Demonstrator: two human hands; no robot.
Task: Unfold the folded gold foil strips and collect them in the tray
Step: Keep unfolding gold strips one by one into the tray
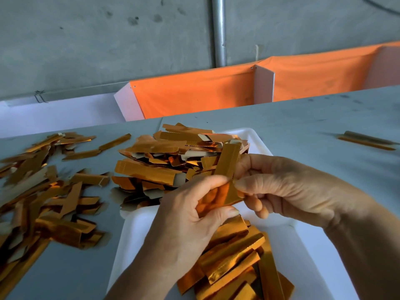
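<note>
A person's two bare hands work over a shallow white plastic tray (138,230) on a grey desk (303,118). Between them is one shiny gold foil strip (225,176), bent near its middle, one half standing up and the other lying flat toward the left. The left hand (190,213) pinches the lower half between its thumb and curled fingers (213,182). The right hand (287,187) pinches the strip at the bend, its other fingers curled loosely beneath.

The tray holds two heaps of gold strips: a tall jumbled pile at its far end (168,156) and flatter, opened-looking strips at its near end (236,263). A wide scatter of gold strips (43,191) lies on the desk to the left, and a single strip (368,140) lies well apart on the right. Orange cloth panels (194,94) stand behind the desk.

The foil looks thin, so a hard pull at the crease could tear it. The far pile leans past the tray's rim, and a nudge might spill strips back among those on the desk.
</note>
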